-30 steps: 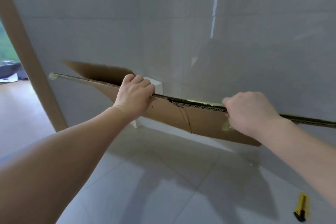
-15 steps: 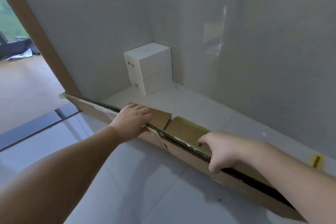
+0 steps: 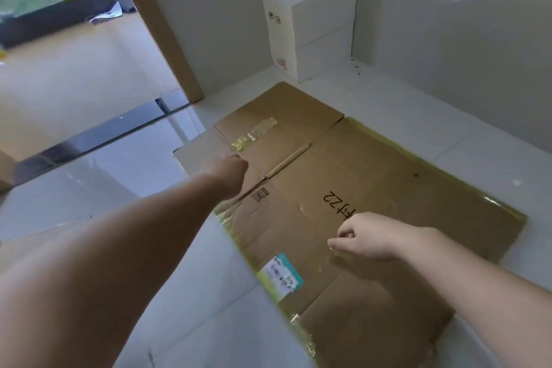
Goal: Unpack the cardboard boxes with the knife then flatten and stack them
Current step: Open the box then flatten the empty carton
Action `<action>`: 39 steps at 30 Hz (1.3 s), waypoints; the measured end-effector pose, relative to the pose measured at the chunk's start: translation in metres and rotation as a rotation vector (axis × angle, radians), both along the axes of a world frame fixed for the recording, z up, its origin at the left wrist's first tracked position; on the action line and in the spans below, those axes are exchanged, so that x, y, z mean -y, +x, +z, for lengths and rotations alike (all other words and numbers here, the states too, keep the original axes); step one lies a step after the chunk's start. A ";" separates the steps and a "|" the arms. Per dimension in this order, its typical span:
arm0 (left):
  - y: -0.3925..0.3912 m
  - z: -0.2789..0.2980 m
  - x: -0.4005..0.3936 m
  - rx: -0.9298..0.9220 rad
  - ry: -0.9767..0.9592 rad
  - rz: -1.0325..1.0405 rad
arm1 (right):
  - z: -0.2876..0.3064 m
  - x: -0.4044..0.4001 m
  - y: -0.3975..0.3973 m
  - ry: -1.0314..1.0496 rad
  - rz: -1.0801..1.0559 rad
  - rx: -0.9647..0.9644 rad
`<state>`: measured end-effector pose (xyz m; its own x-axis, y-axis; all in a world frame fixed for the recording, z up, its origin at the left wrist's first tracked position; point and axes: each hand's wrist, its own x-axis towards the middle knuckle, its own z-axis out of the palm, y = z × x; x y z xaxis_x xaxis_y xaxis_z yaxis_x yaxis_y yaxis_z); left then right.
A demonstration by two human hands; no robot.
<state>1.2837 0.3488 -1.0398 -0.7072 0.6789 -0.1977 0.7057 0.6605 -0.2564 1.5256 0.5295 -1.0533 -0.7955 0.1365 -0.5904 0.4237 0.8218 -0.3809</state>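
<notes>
Item: flattened brown corrugated cardboard box (image 3: pixel 343 188), lying flat on the pale tiled floor (image 3: pixel 179 293). It carries yellowed tape strips along its edges, a handwritten black mark, a small printed code and a teal-and-white shipping label (image 3: pixel 280 276). A second brown sheet appears to lie beneath it, a corner showing out past the left grip; whether that is a separate box cannot be told.

Left grip: left hand (image 3: pixel 228 173), over the sheet's left margin, fingers curled under and turned away. Whether it pinches the cardboard or holds nothing cannot be told.

Right grip: right hand (image 3: pixel 363 236), just above the sheet's near-centre, fingers loosely curled, nothing seen in it. Contact with the cardboard is unclear.

Progress, as judged: this box is cut open and flattened, apparently laid on a stack. The stacked white cartons (image 3: pixel 310 24), far beyond both grips in the wall corner, stand closed; if part of the task, they remain. The knife is not in view.

Edges and room: the sheet's far corner ends near the white cartons, with a strip of floor between. Its edge beyond the right grip runs near the grey wall (image 3: pixel 448 39), not touching. Left of the left grip, open tile reaches a dark door threshold (image 3: pixel 98 134) and a wooden door frame (image 3: pixel 155 24). The near flap edge is rumpled with tape.
</notes>
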 end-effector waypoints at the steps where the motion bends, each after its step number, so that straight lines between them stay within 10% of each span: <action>1: -0.001 -0.011 -0.001 0.064 0.030 0.042 | -0.010 0.001 0.001 0.025 0.008 0.002; 18: -0.007 -0.212 -0.055 0.300 0.207 0.220 | -0.186 0.031 0.000 0.321 0.169 -0.258; 39: -0.130 -0.229 -0.212 0.162 0.292 0.047 | -0.198 -0.081 -0.057 0.417 -0.058 -0.317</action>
<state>1.1538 0.5610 -1.2686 -0.7143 0.6909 -0.1120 0.6890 0.7222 0.0609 1.4685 0.6109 -1.2510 -0.9104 0.3576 -0.2083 0.3901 0.9096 -0.1433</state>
